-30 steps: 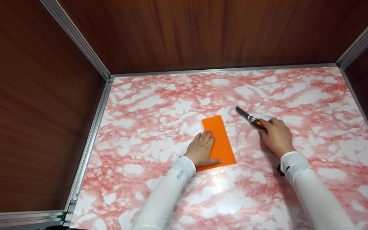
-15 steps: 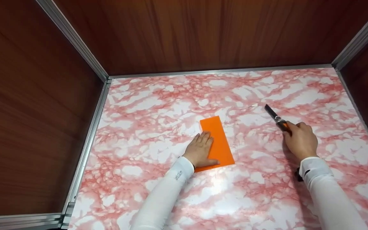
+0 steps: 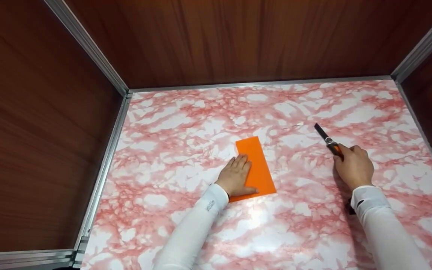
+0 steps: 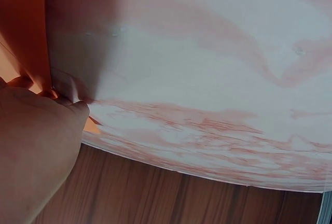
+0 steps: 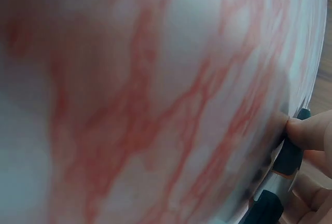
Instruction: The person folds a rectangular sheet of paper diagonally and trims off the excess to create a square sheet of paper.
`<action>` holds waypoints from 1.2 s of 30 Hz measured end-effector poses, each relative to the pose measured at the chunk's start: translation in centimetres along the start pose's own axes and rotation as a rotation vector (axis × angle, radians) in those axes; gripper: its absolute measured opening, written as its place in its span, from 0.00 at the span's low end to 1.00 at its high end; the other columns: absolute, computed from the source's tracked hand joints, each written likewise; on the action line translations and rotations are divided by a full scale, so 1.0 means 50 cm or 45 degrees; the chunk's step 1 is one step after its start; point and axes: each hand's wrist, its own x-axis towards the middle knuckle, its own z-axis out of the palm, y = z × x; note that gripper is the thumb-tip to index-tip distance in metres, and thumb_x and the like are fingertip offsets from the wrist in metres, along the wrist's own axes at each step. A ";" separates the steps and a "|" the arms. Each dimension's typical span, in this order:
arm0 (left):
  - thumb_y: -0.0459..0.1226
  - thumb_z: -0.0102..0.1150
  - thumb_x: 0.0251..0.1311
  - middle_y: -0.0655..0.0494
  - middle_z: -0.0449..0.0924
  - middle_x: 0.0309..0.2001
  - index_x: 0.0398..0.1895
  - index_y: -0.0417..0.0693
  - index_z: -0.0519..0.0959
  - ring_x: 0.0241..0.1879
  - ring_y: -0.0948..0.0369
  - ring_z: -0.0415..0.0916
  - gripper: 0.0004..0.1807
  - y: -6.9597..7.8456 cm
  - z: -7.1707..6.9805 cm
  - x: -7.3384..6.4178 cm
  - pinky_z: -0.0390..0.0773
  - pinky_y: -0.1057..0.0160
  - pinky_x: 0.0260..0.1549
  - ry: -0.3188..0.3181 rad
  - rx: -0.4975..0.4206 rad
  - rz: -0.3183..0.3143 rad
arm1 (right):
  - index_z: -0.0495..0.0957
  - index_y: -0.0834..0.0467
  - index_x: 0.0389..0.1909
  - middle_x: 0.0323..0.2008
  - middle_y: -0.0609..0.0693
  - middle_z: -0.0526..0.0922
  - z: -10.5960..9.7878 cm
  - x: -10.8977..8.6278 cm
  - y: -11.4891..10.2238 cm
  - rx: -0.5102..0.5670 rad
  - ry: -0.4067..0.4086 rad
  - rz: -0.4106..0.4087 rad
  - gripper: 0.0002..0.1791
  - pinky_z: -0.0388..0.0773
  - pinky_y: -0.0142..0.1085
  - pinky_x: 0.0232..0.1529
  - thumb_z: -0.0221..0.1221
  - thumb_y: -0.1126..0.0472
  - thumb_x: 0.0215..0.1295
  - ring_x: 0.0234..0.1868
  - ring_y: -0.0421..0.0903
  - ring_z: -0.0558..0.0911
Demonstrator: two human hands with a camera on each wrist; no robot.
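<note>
An orange sheet of paper point(image 3: 263, 168) lies on the table, its long side running away from me. My left hand point(image 3: 234, 176) rests on the sheet's left part, fingers straight and thumb spread along the near edge. The left wrist view shows the hand point(image 4: 39, 136) beside the orange paper point(image 4: 23, 27). Off to the right, my right hand point(image 3: 354, 165) grips a slim knife point(image 3: 323, 132) with a dark blade-like end, a silver middle and a black-and-orange handle. It points forward and left, away from the paper. In the right wrist view, thumb and fingers hold the knife point(image 5: 267, 206).
Red-and-white marbled table point(image 3: 156, 150) surrounds both hands. Dark wood panels stand at the back point(image 3: 216, 41), left point(image 3: 43, 123) and right, with metal frame strips point(image 3: 114, 138) along the table's edges.
My right hand has moved to the right with the knife, away from the paper, mostly in the first half second. The left hand and the paper have stayed in place.
</note>
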 end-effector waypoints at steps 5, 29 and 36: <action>0.76 0.43 0.52 0.47 0.40 0.77 0.77 0.47 0.51 0.75 0.53 0.34 0.58 0.002 -0.003 -0.002 0.38 0.54 0.70 -0.012 0.002 -0.006 | 0.74 0.60 0.61 0.40 0.66 0.71 0.001 -0.004 0.001 0.011 0.025 -0.010 0.24 0.66 0.62 0.35 0.59 0.61 0.65 0.41 0.66 0.70; 0.73 0.46 0.54 0.51 0.36 0.78 0.78 0.51 0.46 0.75 0.53 0.29 0.56 0.002 -0.024 0.004 0.33 0.51 0.70 -0.070 0.018 0.047 | 0.72 0.63 0.64 0.58 0.65 0.73 0.056 -0.017 -0.117 0.048 0.175 -0.532 0.32 0.57 0.60 0.60 0.64 0.59 0.58 0.61 0.67 0.66; 0.72 0.49 0.51 0.48 0.38 0.77 0.78 0.51 0.51 0.75 0.52 0.30 0.56 0.004 -0.031 0.005 0.36 0.51 0.70 -0.036 0.053 0.052 | 0.59 0.59 0.73 0.73 0.58 0.57 0.106 -0.056 -0.252 -0.051 -0.327 -0.741 0.42 0.44 0.53 0.70 0.58 0.41 0.65 0.74 0.58 0.50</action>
